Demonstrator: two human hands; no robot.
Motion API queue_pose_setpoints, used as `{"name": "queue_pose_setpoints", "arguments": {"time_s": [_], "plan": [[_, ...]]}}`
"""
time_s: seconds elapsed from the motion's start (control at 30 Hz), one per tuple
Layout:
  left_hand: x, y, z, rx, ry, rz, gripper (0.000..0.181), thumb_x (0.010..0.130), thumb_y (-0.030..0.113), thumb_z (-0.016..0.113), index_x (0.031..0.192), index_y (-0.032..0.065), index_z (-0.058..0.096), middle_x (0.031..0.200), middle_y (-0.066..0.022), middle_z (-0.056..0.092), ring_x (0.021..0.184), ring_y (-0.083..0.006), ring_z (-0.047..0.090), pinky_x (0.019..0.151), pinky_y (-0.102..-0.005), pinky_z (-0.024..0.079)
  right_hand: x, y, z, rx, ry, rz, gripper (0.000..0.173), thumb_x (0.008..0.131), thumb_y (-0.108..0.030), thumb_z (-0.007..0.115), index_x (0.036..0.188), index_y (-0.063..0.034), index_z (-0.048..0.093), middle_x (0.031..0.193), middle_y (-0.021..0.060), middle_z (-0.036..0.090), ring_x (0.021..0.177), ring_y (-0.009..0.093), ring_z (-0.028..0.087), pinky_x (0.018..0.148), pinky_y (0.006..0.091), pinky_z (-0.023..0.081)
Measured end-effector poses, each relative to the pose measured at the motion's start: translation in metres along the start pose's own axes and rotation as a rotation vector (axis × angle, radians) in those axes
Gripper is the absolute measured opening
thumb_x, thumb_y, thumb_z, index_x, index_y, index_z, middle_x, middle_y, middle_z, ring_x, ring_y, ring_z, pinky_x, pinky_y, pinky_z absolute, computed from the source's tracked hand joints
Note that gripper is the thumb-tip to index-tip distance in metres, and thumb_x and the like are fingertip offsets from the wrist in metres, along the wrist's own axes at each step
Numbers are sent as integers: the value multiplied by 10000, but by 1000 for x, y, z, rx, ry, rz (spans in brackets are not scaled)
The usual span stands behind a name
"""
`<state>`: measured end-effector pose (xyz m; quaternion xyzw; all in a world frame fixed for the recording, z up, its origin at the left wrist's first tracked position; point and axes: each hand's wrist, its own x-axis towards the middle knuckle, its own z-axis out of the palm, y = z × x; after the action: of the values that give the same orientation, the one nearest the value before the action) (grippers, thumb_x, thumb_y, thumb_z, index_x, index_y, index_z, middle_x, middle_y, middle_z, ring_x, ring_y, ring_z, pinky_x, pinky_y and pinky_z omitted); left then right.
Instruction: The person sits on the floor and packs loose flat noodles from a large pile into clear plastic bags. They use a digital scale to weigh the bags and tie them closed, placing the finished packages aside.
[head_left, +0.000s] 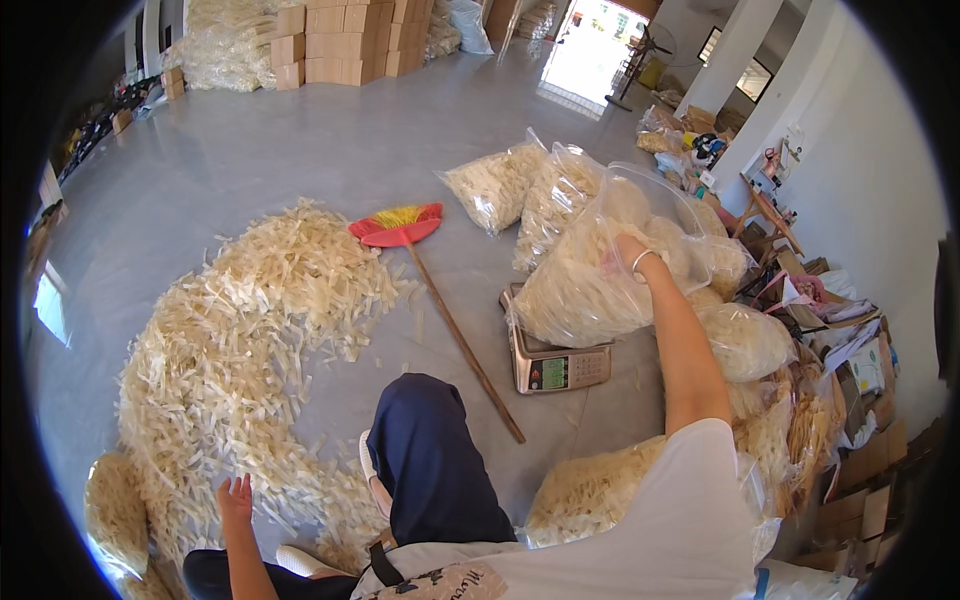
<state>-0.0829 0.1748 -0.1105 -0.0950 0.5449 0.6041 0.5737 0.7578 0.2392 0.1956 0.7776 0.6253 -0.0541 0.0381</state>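
Note:
A clear plastic bag (577, 292) of pale, translucent strips rests on a digital platform scale (561, 371) whose display is lit. My right hand (626, 259), with a white bangle at the wrist, reaches into the mouth of this bag; its fingers are partly hidden among the strips, so its grip cannot be made out. At lower left my left hand (235, 499) is raised over the edge of a large loose heap of the same strips (217, 360), fingers apart and holding nothing.
A broom (465, 341) with a red and yellow head lies between heap and scale. Filled clear bags (499, 184) stand beyond the scale and line the right side. Another filled bag (592, 487) lies beside me. Cardboard boxes (337, 41) are stacked at the back.

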Motion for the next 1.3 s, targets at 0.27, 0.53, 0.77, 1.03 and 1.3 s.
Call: {"name": "queue_pose_setpoints", "arguments": {"time_s": [0.27, 0.53, 0.77, 1.03, 1.3], "plan": [[-3, 3, -3, 99, -43, -23, 473, 856, 169, 452, 1302, 128, 301, 1197, -84, 504, 999, -284, 554, 691, -286, 512, -1, 32, -13, -74, 158, 7, 102, 676, -119, 655, 670, -18, 642, 648, 114, 632, 543, 210, 586, 534, 319, 465], [10, -11, -5, 127, -51, -56, 460, 859, 159, 437, 1302, 118, 317, 1220, -86, 487, 1023, -280, 538, 713, -301, 497, -64, -17, -129, -424, 603, 377, 99, 705, -108, 629, 757, -24, 617, 697, 149, 622, 650, 269, 599, 606, 310, 484], [-4, -9, -3, 152, -28, -57, 441, 861, 148, 432, 1291, 114, 339, 1210, -89, 494, 999, -283, 550, 703, -297, 507, -70, -115, -152, 471, 730, -263, 105, 762, -111, 589, 826, -28, 600, 883, 144, 612, 736, 275, 585, 622, 354, 467], [1, -14, -9, 172, -70, -56, 445, 860, 174, 457, 1290, 134, 347, 1211, -80, 493, 985, -265, 557, 695, -291, 508, -15, 75, -22, 19, 368, 378, 242, 687, -235, 658, 720, 4, 643, 700, 164, 634, 587, 272, 627, 580, 368, 491], [-11, 4, -29, 126, -6, -35, 468, 858, 157, 452, 1307, 140, 324, 1234, -82, 470, 989, -270, 552, 704, -286, 505, -22, 34, 32, 6, 513, 555, 369, 653, -320, 681, 805, 15, 646, 775, 226, 624, 749, 322, 625, 696, 380, 494]]}}
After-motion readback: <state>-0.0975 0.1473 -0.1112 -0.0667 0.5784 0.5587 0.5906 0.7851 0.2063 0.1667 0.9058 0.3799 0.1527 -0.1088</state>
